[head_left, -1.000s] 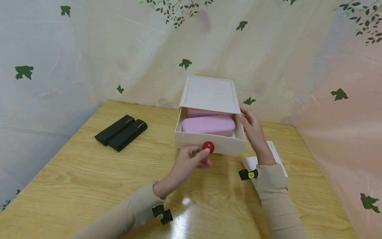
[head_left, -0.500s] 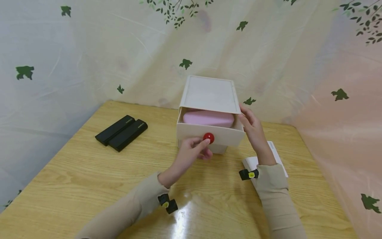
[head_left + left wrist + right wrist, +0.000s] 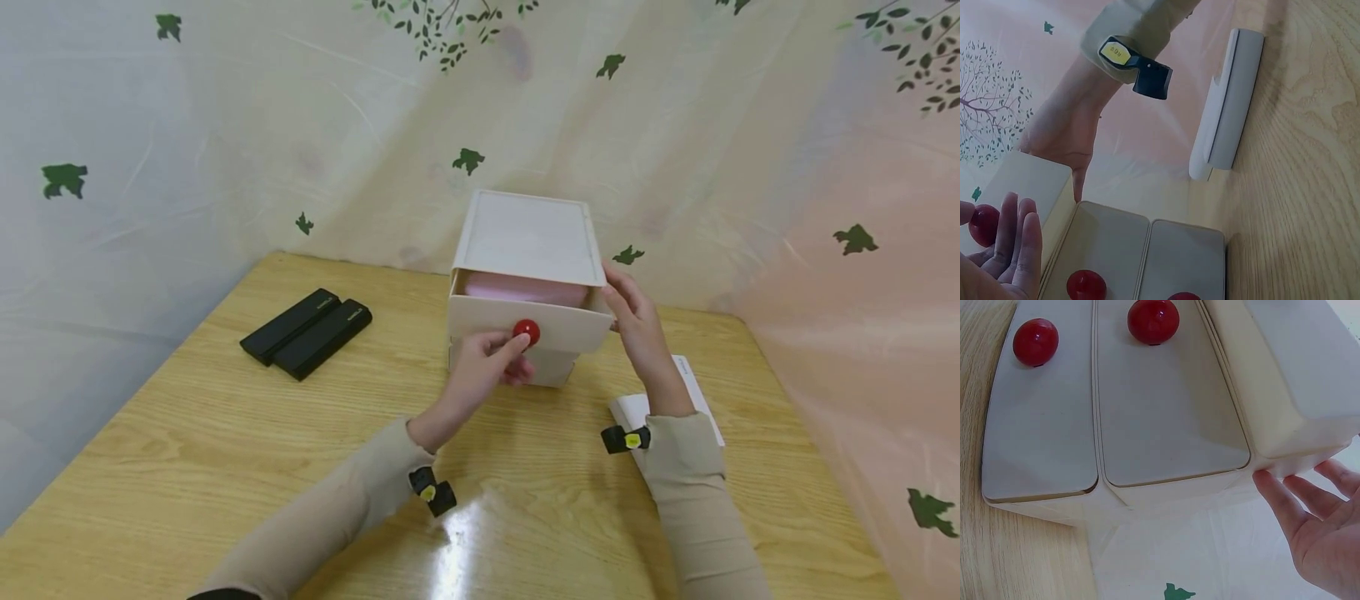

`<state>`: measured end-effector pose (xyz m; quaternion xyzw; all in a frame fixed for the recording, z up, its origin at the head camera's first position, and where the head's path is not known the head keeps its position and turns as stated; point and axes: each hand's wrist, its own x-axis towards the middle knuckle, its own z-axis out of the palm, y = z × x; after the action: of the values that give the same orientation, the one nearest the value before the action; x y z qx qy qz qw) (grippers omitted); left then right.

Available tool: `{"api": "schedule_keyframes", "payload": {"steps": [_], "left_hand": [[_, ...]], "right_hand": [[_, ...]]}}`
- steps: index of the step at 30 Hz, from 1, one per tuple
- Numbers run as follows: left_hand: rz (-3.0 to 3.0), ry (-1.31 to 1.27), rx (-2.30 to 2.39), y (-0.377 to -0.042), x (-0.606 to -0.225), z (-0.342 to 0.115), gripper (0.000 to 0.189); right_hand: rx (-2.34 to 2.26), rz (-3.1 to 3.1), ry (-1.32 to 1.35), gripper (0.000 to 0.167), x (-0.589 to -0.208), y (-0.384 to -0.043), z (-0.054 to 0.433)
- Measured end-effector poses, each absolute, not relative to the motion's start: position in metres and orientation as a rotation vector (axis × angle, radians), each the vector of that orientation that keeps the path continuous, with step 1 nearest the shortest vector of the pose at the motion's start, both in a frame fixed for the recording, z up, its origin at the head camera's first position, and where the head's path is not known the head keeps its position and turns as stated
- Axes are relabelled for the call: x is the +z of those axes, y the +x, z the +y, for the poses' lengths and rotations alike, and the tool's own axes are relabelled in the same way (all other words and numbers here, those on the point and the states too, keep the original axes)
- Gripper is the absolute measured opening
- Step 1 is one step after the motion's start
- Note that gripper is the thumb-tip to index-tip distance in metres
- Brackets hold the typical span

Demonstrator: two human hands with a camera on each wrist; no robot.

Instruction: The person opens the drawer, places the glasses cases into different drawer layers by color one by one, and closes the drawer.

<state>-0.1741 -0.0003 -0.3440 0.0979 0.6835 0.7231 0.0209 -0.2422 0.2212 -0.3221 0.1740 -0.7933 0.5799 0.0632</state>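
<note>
Up top, the left hand [image 3: 480, 371] pinched the knob [image 3: 527, 330] of an ajar drawer [image 3: 572, 330]; the right hand [image 3: 639, 329], fingers apart, touched the cabinet [image 3: 528, 237].

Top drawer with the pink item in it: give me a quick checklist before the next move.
1. Top drawer fully shut: not ok, its front stands out from the drawer unit.
2. Left hand on the red knob: ok, pinching it.
3. Right hand at the unit: ok, fingers touch its right side.
4. Two lower drawers closed: ok, fronts look flush in the right wrist view.
5. Pink item clear of the unit's top: cannot tell, the top and drawer front hide most of it.
6. Black boxes out of the way: ok, well off to the left.
</note>
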Motion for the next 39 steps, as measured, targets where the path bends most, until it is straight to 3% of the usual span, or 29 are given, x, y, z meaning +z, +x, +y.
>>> {"api": "schedule_keyframes", "payload": {"steps": [18,25,39], "left_hand": [[2.198,0.241,2.209,-0.194,-0.344,0.000,0.037],[2.204,0.243,2.212,-0.200,-0.344,0.001,0.035],[2.157,0.224,2.240,-0.207,-0.343,0.001,0.036]], "right_hand": [[1.776,-2.407,0.530,0.052,-0.322,-0.240,0.218],[1.734,-2.439,0.569,0.063,-0.324,-0.242,0.219],[1.637,-2.459,0.488,0.059,-0.324,-0.244,0.215]]}}
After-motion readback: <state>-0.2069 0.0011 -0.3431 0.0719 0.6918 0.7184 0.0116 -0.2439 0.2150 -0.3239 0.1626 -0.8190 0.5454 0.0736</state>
